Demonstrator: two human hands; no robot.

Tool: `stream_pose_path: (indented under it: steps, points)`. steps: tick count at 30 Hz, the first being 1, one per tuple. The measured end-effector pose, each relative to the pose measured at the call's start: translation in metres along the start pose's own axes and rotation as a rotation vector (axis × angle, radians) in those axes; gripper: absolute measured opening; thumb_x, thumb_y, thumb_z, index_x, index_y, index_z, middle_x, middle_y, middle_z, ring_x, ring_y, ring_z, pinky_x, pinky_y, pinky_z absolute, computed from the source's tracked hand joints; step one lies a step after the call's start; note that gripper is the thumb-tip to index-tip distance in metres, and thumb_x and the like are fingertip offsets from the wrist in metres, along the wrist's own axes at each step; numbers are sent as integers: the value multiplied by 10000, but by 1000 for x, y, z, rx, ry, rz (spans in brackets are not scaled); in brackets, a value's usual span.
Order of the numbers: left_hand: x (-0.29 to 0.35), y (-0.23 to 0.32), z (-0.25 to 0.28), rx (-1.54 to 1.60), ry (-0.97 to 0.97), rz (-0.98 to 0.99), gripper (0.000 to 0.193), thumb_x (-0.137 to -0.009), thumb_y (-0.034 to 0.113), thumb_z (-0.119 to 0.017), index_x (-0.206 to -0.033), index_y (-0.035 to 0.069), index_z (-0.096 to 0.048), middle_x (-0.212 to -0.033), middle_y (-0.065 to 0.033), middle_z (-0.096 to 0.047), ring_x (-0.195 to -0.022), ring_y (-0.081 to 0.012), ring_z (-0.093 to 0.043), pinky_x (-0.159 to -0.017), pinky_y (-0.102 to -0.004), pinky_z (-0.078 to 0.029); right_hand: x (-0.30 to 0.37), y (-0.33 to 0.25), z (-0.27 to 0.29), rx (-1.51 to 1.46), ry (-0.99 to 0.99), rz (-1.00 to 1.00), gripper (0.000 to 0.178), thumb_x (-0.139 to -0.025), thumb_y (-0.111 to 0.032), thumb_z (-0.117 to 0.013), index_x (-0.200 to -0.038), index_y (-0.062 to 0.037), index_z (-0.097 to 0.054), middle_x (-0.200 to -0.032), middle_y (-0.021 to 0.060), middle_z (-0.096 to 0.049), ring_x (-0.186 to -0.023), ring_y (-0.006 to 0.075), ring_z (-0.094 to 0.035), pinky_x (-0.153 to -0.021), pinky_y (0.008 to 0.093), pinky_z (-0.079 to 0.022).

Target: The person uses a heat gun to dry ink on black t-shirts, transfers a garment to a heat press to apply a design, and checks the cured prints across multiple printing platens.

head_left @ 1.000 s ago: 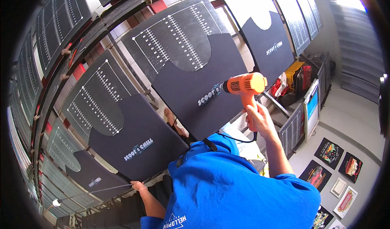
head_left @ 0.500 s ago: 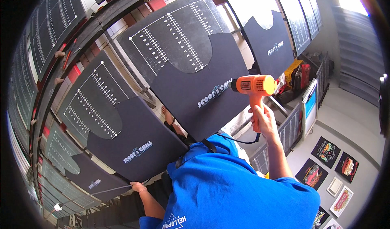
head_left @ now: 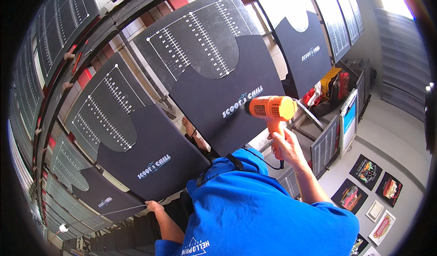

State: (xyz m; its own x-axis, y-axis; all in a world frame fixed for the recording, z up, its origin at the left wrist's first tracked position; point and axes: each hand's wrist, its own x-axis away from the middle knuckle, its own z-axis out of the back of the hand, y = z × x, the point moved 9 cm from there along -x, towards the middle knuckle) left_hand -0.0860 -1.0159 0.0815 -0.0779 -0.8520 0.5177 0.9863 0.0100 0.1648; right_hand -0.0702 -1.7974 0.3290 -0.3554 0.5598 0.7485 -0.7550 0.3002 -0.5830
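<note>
My right hand (head_left: 287, 148) is wrapped round the handle of an orange heat gun (head_left: 275, 108). Its dark nozzle points left at the printed white and blue design (head_left: 242, 102) on a dark shirt (head_left: 214, 124). That shirt is stretched over a black board (head_left: 198, 40) with white ruler marks. Down at the left, my left hand (head_left: 154, 206) closes on a grey power cord (head_left: 123, 211). A second printed dark shirt (head_left: 152, 165) lies on the board beside that hand.
More boards with dark shirts stand on both sides, one at the right (head_left: 306, 51) and one at the lower left (head_left: 104, 199). A dark rail (head_left: 95, 40) runs behind them. Framed screens (head_left: 348, 119) lean at the right, near a yellow crate (head_left: 330, 79). Pictures (head_left: 365, 169) hang on the wall.
The heat gun in my right hand has moved left and down, to the lower right of the printed design. My left hand stays on the cord.
</note>
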Motion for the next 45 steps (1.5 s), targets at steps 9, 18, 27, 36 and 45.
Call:
stream_pose_path:
  steps: [9,18,27,36,45]
  points:
    - [27,14,-2,59,-18,-47,613,-1039,388,-328,-1309,-153,-425,-1336,-279,-510,-1132,-367,-581,-903,-436,-491,6,6,-10,-8,-48,-31,238,-971,-270,-565,-1073,-55,-557,-662,7,-540,-499,67,-501,-444,215,-415]
    - [-13,-2,-1,62,-34,20,683,-1013,464,-312,-1366,-113,-412,-1436,-210,-451,-1270,-358,-482,-1067,-436,-369,21,-8,-28,49,-97,-49,224,-965,-252,-578,-1060,-50,-559,-654,9,-533,-484,64,-499,-408,214,-393]
    - [26,11,-4,140,-44,-37,629,-1038,383,-333,-1272,-188,-459,-1338,-270,-520,-1164,-364,-565,-987,-410,-452,23,8,-37,-20,-184,-41,330,-968,-273,-582,-1202,-47,-527,-746,11,-555,-616,64,-537,-534,225,-465]
    - [15,9,-6,150,-45,-68,645,-1035,401,-321,-1240,-188,-487,-1315,-253,-549,-1156,-364,-575,-976,-406,-470,37,5,-45,113,-184,43,344,-964,-306,-592,-1180,-42,-544,-699,16,-553,-578,74,-539,-505,223,-455]
    - [43,17,-7,184,-55,-8,638,-1025,444,-340,-1283,-116,-502,-1326,-208,-555,-1173,-349,-570,-938,-439,-492,30,8,-40,-31,-258,35,409,-968,-291,-579,-1282,-47,-483,-826,10,-570,-655,70,-546,-575,233,-483]
